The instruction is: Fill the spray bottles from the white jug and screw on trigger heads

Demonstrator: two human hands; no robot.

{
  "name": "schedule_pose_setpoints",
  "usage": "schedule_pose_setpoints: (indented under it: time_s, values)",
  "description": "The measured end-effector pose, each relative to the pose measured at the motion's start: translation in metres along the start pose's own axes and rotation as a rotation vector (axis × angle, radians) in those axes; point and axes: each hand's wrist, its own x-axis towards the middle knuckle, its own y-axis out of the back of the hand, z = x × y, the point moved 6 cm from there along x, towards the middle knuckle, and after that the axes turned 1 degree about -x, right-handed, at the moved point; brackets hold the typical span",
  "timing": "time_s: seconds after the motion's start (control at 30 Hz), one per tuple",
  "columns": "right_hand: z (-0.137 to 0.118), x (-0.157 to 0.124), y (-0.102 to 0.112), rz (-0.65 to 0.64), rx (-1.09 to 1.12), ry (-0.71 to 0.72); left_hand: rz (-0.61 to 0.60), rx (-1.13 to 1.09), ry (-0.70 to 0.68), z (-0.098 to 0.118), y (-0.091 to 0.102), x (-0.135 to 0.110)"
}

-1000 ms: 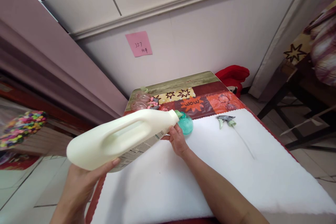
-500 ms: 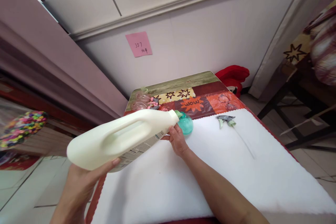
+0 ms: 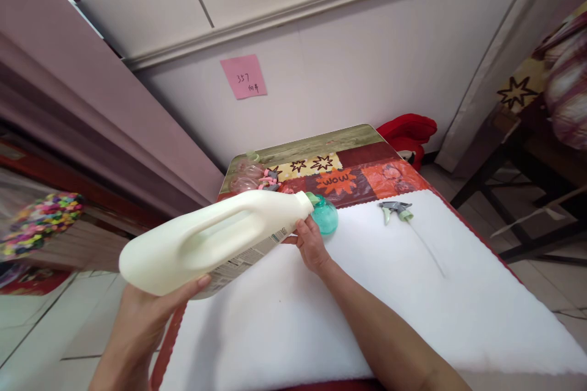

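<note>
While aslant, jug point(image 3: 263, 220) at teal bottle point(image 3: 326, 220).

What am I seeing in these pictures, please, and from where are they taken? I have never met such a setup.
There is no machine here: a person works with two bare hands. The camera is worn on the head, looking forward and down. The left hand supports the base end of a big pale bottle; the right hand holds it near the neck. The bottle is tilted, its mouth close to a small teal bottle; whether they touch, I cannot tell. On the white mat lies a spray head with a thin tube. Farther back are clear pinkish bottles.
</note>
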Motion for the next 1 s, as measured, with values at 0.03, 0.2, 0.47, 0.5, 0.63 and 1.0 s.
schedule_pose_setpoints:
  time_s: [0.03, 0.2, 0.47, 0.5, 0.63, 1.0]
  values:
    - [-0.0002, -0.0001, -0.0001, 0.001, 0.000, 0.000, -0.008, -0.006, 0.000, 0.0007, -0.0008, -0.0005]
    - [-0.0014, -0.0006, -0.0009, 0.000, -0.003, 0.001, -0.017, 0.012, 0.013, 0.0009, -0.0006, -0.0021]
    - [-0.0006, 0.0001, 0.0006, 0.005, -0.008, 0.012, -0.006, 0.020, -0.005, -0.0032, 0.0030, 0.0025]
    - [-0.0004, 0.0002, 0.0007, 0.004, -0.008, 0.011, 0.006, 0.021, -0.004, -0.0030, 0.0031, 0.0021]
    - [-0.0004, 0.0001, 0.0003, 0.002, -0.004, 0.009, 0.021, 0.025, 0.005, -0.0024, 0.0016, -0.0010]
    - [-0.0031, -0.0007, -0.0007, 0.006, -0.007, 0.011, 0.002, -0.001, 0.017, -0.0047, 0.0027, 0.0003]
